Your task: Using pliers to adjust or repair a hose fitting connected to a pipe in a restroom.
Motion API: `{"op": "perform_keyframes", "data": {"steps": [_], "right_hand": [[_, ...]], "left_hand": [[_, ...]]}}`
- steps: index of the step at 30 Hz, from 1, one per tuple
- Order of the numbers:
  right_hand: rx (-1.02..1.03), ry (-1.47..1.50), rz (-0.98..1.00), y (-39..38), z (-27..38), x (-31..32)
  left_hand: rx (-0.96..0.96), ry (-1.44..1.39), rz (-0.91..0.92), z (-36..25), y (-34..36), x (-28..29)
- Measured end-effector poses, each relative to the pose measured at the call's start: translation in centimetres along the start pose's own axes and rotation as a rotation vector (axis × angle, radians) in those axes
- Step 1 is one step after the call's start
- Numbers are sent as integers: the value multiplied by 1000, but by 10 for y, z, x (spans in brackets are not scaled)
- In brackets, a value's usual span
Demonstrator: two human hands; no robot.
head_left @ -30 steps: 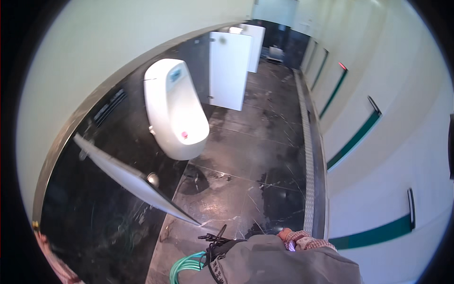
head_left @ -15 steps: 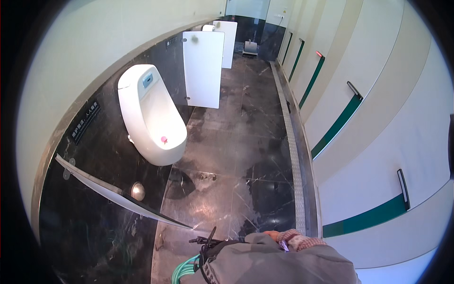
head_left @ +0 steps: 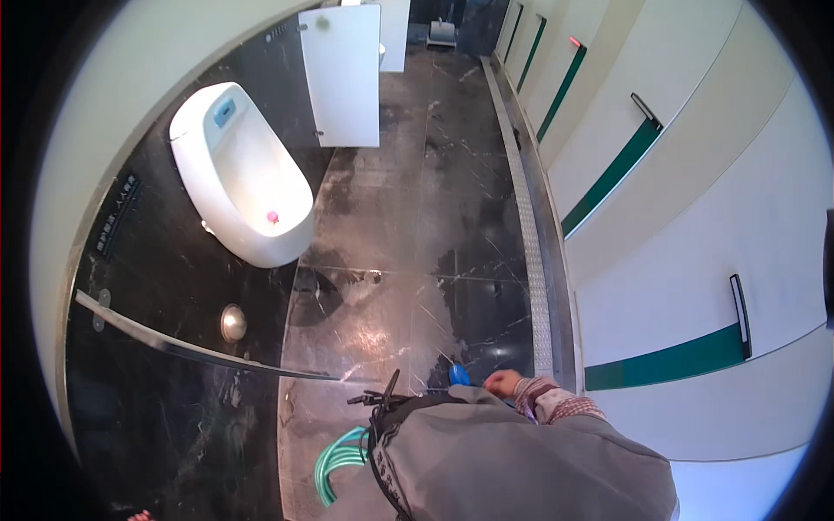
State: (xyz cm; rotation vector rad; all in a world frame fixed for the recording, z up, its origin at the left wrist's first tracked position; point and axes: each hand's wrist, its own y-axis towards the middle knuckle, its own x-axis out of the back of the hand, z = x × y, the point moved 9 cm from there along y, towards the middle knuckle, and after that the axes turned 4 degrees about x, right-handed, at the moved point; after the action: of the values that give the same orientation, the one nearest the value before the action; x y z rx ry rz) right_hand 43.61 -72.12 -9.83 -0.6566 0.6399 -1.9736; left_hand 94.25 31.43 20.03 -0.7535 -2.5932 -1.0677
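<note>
I am standing on a wet, dark marble floor [head_left: 417, 217]. A white urinal [head_left: 239, 178] is hanging on the black wall to my left. My grey jacket [head_left: 512, 460] is filling the lower edge, with green hose coils [head_left: 334, 456] showing beside it. My right hand [head_left: 504, 382] is curling just beside a small blue object [head_left: 459, 375]; I cannot tell whether it is gripping it.
</note>
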Motion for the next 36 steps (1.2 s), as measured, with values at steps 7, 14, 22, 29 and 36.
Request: {"op": "perform_keyframes", "data": {"steps": [7,14,22,29,36], "right_hand": [[-190,468,-75,17,-118,135],[-404,324,636,235,1,149],[-176,279,296,234,86,207],[-51,38,194,186,132,54],[-584,844,1098,114,-62,39]], "left_hand": [[272,933,566,73,-202,-11],[1035,-929,-13,-153,-373,-61],[733,-643,-88,-281,-208,91],[727,-801,-72,-267,-53,44],[734,-934,91,-66,82,50]]}}
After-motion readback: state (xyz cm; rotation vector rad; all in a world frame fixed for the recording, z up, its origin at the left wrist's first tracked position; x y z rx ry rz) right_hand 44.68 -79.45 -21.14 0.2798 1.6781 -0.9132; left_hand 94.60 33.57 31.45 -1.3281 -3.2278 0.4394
